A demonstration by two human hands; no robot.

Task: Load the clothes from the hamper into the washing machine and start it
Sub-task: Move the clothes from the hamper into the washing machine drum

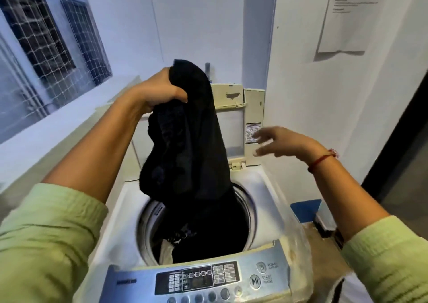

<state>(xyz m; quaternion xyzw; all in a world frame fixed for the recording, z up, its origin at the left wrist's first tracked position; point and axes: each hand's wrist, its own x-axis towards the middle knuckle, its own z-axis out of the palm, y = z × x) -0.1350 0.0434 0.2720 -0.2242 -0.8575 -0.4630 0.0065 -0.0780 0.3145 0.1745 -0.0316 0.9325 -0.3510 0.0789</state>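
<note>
The left hand is gripping a black garment above the washing machine, its lower end hanging into the drum; the right hand is hovering beside it, fingers spread, holding nothing.

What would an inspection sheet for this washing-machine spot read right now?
Surface: washing machine top, lid raised at the back, drum open.
Job's things: black garment hangs into the drum; a pale piece lies inside; hamper not in view.
Clutter: blue object right of the machine; crumpled plastic cover by the control panel.
Hands: left hand grips the black garment above the drum; right hand open, holding nothing.
Cables: nothing seen.
Surroundings: mesh-covered window at left; paper sheet on the right wall.
</note>
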